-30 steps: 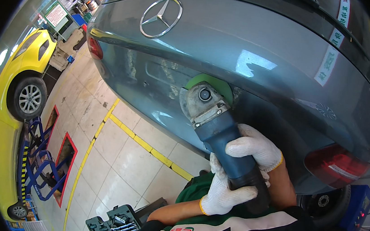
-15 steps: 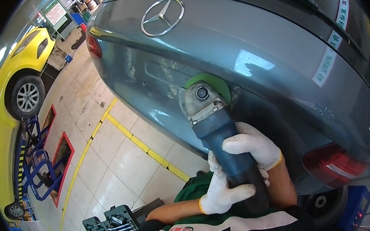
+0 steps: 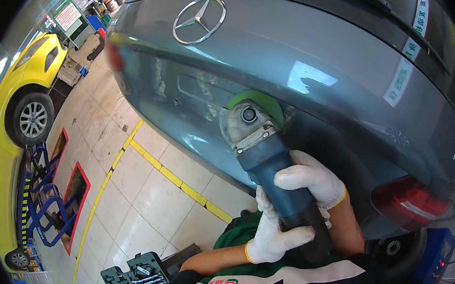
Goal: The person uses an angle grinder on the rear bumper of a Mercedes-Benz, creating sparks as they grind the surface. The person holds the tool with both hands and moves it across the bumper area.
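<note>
Both my hands, in white knit gloves with yellow cuffs, grip a blue angle grinder [image 3: 272, 160] with a grey metal head and a dark rear end. My left hand [image 3: 274, 237] is wrapped round its rear part. Farther up the body, my right hand [image 3: 312, 178] closes on the side, its thumb lying across the top. Behind the head shows a green disc [image 3: 269, 105], against or close to the tailgate of a grey-blue car [image 3: 248, 50]; contact is hidden. Pale scuffed patches [image 3: 206, 92] mark the panel left of the disc.
Below on the left lies an opened green tool case [image 3: 141, 277] with wrenches. A blue machine [image 3: 437, 258] and a dark tyre [image 3: 402, 246] sit at the lower right. A yellow car [image 3: 5, 174] stands at the far left beside a blue scissor lift [image 3: 51, 209].
</note>
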`<state>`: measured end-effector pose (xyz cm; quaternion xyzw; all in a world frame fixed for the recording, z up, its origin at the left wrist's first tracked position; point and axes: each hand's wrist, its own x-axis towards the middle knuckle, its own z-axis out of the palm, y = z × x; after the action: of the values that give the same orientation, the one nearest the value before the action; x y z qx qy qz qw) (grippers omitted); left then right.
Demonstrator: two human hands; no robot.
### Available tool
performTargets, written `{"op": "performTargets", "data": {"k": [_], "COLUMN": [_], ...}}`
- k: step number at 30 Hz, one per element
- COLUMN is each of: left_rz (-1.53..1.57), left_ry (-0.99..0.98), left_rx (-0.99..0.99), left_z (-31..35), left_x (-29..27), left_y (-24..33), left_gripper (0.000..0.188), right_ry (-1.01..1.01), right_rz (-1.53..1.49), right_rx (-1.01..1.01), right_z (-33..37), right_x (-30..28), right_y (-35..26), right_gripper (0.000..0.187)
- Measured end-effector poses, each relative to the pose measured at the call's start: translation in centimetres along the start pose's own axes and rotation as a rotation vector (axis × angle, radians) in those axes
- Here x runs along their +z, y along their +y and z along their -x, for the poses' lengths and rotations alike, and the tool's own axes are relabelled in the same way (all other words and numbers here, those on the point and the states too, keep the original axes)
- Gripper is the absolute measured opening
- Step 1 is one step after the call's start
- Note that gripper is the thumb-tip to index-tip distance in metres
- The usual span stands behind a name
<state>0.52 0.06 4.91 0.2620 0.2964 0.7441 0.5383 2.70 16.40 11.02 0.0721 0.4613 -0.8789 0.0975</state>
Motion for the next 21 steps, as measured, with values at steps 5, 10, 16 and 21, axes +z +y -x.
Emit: {"op": "performTargets", "data": {"k": [5,10,16,21], "left_rz": [-0.034,-0.01,-0.048,-0.118], "left_ry": [0.012,0.011,0.015,0.032], "left_rx": [0.011,0.012,-0.002,0.009], "left_z": [-0.1,-0.2,-0.1,0.0], "left_x": [0.1,0.3,0.0,-0.4], "left_y": [0.0,0.6,0.2,-0.3], "left_gripper": [0.065,0.054,0.063,0.067], "right_ry": [-0.019,-0.029,-0.02,-0.039], "right_rz": [-0.003,-0.043,-0.025,-0.056], "right_rx": [-0.019,-0.019,-0.015,0.004], "right_z": [-0.1,0.0,-0.1,-0.1], "right_x": [-0.1,0.0,-0.2,-0.2], "right_y": [0.2,0.1,0.2,0.1], "right_gripper": [0.049,0.048,0.048,0.048]}}
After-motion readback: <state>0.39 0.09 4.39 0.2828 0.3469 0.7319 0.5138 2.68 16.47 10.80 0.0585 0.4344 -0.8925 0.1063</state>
